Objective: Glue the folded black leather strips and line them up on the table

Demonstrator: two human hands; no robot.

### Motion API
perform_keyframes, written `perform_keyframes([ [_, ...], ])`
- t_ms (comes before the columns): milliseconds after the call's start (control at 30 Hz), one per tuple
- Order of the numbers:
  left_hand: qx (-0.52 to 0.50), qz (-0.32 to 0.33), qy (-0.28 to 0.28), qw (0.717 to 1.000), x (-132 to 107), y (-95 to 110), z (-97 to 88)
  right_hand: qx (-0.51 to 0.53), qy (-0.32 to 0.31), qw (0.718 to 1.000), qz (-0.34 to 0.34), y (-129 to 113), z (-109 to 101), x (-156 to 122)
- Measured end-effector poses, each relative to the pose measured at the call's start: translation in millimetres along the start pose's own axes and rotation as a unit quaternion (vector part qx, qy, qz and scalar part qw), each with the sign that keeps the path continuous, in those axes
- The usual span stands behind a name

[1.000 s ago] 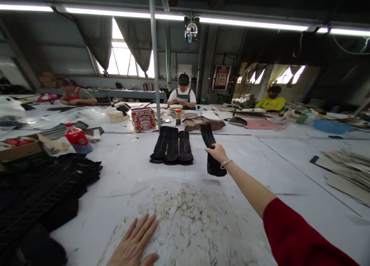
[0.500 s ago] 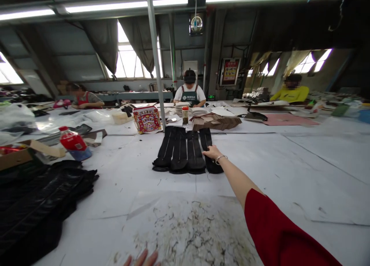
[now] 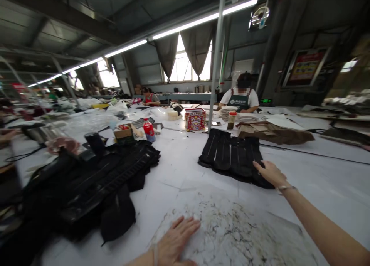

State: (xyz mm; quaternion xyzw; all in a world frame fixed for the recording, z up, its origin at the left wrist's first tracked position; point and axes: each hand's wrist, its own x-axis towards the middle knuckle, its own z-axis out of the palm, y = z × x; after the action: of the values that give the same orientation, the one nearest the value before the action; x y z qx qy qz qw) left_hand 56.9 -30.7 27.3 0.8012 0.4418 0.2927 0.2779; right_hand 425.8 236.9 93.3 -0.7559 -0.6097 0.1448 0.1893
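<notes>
My right hand (image 3: 268, 172) is stretched forward with its fingers flat on the rightmost of several long black fabric pieces (image 3: 231, 156) laid side by side on the white table. My left hand (image 3: 175, 241) lies open and flat on a stained, marbled sheet (image 3: 239, 235) right in front of me. A heap of black fabric pieces (image 3: 92, 181) sits to the left of that sheet.
A red-labelled bottle (image 3: 149, 130), a cardboard box (image 3: 123, 133) and a red patterned tin (image 3: 195, 119) stand further back. A metal pole (image 3: 216, 61) rises behind the tin. Brown cut pieces (image 3: 274, 132) lie at the right. A person in an apron (image 3: 241, 98) sits opposite; another person (image 3: 148, 98) sits farther left.
My view has swung left, bringing the black heap into sight. My right hand slid the last black piece against the row and now rests on its near end. My left hand stays flat.
</notes>
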Motion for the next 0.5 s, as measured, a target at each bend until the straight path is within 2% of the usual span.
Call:
perform_keyframes([
  [100, -0.108, -0.109, 0.035, 0.987, 6.7, 20.8, -17.6, 0.024, -0.026, 0.998, -0.058, -13.1, -4.1, -44.0],
  [167, -0.093, -0.14, 0.084, 0.982, 8.6, 28.0, -43.0, 0.054, -0.055, 0.992, -0.097, -17.7, -4.1, -79.8],
  [267, 0.054, -0.172, 0.136, 0.974, -1.9, 26.7, -106.4, 0.149, -0.104, 0.97, -0.16, -18.5, -2.3, -139.9],
  [333, 0.199, -0.268, 0.172, 0.927, -18.5, 18.3, -156.4, 0.206, -0.14, 0.953, -0.172, -17.5, -2.8, -182.1],
  [400, 0.24, -0.319, 0.193, 0.896, -38.1, 6.5, -199.9, 0.257, -0.192, 0.935, -0.155, -15.9, -6.2, -222.8],
  [433, 0.253, -0.344, 0.198, 0.882, -47.1, 0.4, -216.5, 0.276, -0.215, 0.925, -0.147, -14.5, -8.6, -241.5],
  [500, 0.269, -0.38, 0.201, 0.862, -60.1, -9.9, -238.1, 0.306, -0.246, 0.91, -0.132, -8.7, -12.4, -273.6],
])
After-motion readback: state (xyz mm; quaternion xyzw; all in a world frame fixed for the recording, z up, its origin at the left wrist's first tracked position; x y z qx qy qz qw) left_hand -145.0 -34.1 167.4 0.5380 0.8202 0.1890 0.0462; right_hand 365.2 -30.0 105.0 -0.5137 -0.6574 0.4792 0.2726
